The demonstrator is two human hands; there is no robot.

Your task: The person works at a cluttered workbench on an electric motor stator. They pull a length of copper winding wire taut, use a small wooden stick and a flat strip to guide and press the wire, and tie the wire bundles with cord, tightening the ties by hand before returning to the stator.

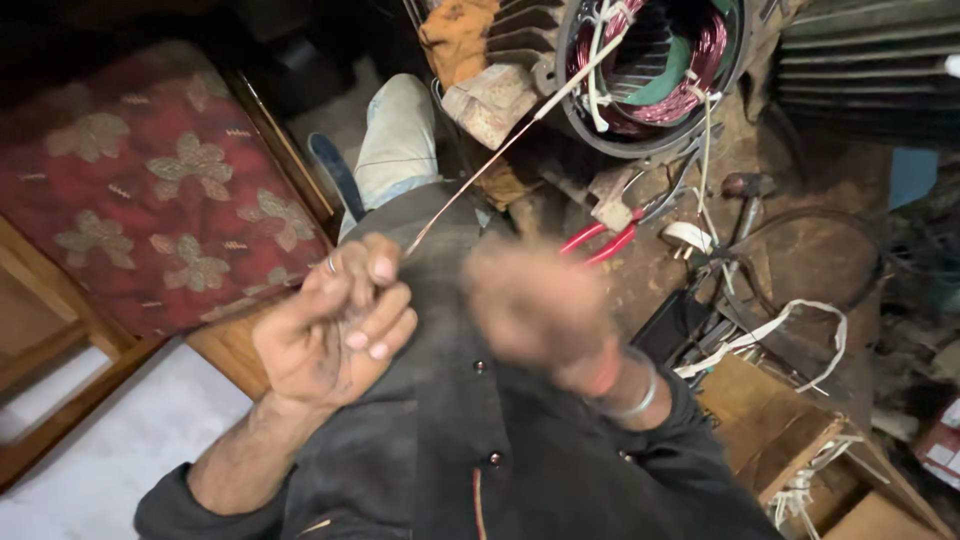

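The left hand (340, 320) is clenched on the near end of a thin copper wire (470, 185) running taut up to the motor stator (650, 60) (light, springy, easily kinked, best pinched near its end), while the blurred right hand (535, 300) leaves its grip impossible to tell.

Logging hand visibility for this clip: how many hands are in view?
2. The left hand is closed around a thin wire at lower centre; the right hand is beside it, blurred. No others visible.
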